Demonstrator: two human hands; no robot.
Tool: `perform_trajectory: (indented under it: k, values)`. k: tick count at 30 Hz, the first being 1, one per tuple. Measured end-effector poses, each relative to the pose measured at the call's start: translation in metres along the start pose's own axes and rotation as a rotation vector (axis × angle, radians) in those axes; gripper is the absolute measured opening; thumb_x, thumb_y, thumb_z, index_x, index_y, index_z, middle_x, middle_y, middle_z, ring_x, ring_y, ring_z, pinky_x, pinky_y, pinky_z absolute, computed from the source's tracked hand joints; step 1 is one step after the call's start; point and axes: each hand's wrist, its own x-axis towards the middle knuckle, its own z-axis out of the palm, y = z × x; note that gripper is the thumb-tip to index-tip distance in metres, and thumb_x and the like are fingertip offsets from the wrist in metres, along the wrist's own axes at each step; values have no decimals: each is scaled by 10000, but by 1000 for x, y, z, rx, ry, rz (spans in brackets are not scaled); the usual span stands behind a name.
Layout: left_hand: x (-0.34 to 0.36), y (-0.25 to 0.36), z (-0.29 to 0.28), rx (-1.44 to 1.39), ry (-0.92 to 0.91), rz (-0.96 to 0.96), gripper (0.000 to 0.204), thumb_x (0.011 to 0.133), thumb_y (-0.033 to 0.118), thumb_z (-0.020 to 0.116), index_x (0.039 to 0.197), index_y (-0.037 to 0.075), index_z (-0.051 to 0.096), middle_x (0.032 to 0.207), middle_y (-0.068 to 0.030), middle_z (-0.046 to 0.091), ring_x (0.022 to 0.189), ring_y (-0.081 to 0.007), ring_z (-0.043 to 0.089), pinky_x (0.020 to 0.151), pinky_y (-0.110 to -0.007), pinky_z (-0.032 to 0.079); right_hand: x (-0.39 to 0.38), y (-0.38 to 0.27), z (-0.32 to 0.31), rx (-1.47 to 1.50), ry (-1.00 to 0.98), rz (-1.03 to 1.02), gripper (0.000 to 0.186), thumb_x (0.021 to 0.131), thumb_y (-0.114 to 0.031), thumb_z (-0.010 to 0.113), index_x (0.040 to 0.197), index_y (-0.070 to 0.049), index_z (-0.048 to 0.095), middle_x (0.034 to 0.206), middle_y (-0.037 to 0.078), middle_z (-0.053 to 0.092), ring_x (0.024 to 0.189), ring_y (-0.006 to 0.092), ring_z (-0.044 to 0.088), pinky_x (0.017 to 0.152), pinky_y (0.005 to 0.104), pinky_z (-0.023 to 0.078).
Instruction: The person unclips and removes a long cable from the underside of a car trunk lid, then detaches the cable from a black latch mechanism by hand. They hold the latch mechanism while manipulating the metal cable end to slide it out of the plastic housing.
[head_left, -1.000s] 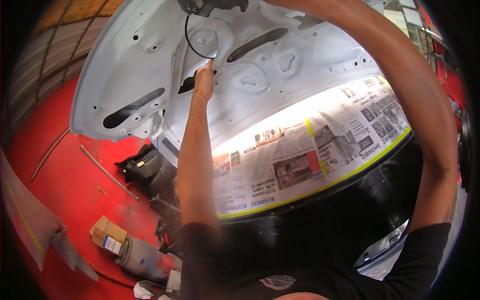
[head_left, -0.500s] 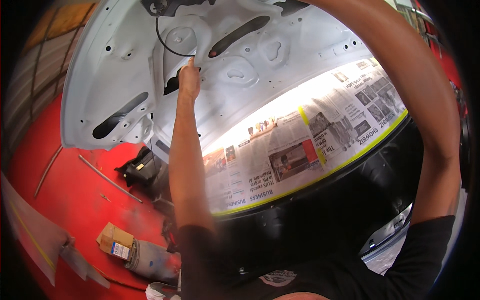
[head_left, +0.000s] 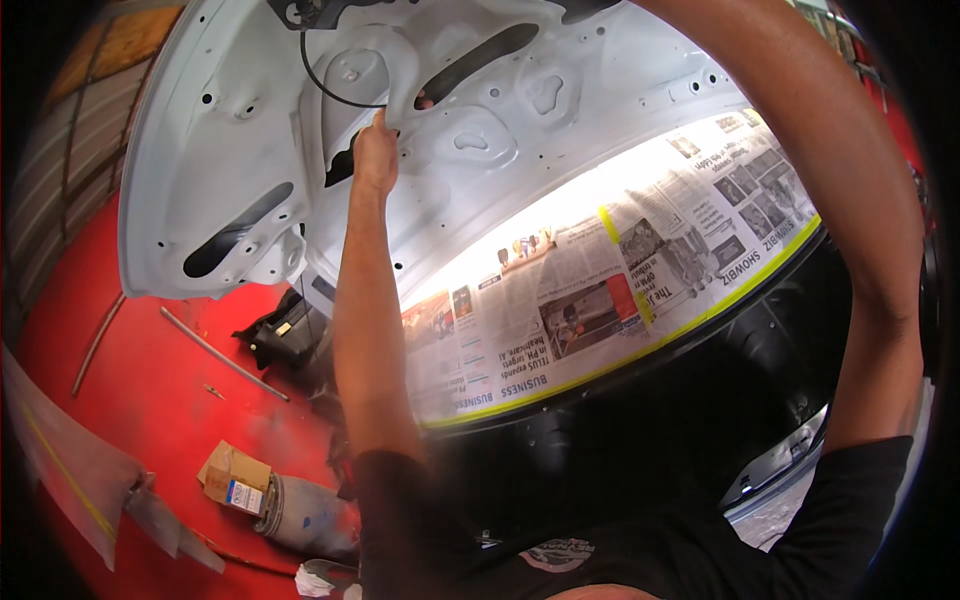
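Above me is the underside of a raised white car panel (head_left: 480,95), with cut-out holes and stamped ribs. My left hand (head_left: 376,155) reaches up to it, closed at the end of a thin black cable (head_left: 325,88). That cable curves down from a black part (head_left: 325,12) at the top edge. Some of the fingers are hidden behind the panel at a dark opening (head_left: 341,165). A fingertip shows inside the long slot (head_left: 480,62) to the right. My right forearm (head_left: 870,190) arcs up past the top edge, so my right hand is out of view.
Newspaper (head_left: 690,250) edged with yellow tape lies below the panel. On the red floor (head_left: 150,400) are a metal rod (head_left: 220,352), a black plastic part (head_left: 275,335), and a cardboard box (head_left: 235,470) by a grey container (head_left: 310,515). Plastic sheeting (head_left: 70,460) hangs at left.
The view has shifted slightly, and the panel sits a little further left in it. My left hand stays at the cable end. The fingertip in the slot has moved slightly.
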Motion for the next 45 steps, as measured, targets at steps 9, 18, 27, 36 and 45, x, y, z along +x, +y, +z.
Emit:
perform_trajectory:
  k: [9,18,27,36,45]
  values:
    - [-9,23,16,-150,28,-83,398,1047,162,402,1247,-74,653,1081,-98,677,938,-174,545,906,-297,417,-8,6,4,-11,50,-47,124,895,40,555,1018,30,560,870,211,640,783,389,651,686,465,532]
    - [-11,21,11,-203,21,-45,457,1047,234,369,1276,-37,656,1164,-79,692,1007,-151,557,921,-258,387,-1,-37,-20,146,-195,335,98,916,36,531,1011,38,553,865,193,634,769,329,646,686,441,525]
    - [-12,24,21,-219,77,-28,365,994,121,421,1186,-40,686,1068,-82,660,892,-142,513,830,-266,376,58,-16,-42,707,-752,1325,112,1003,-67,487,990,25,550,834,146,609,683,256,600,624,405,489]
    - [-21,30,31,-120,174,-14,357,1001,181,425,1118,-19,695,868,-41,538,774,-137,402,704,-300,348,10,-39,-35,399,-255,578,491,1110,-372,374,898,11,596,698,69,555,639,204,532,609,366,449]
    - [-18,16,20,-14,239,-64,453,1003,396,483,1022,-6,691,827,-27,512,711,-147,401,671,-319,353,56,-32,-36,497,-733,1182,255,1059,-200,453,1017,20,575,878,126,640,705,266,611,646,392,502]
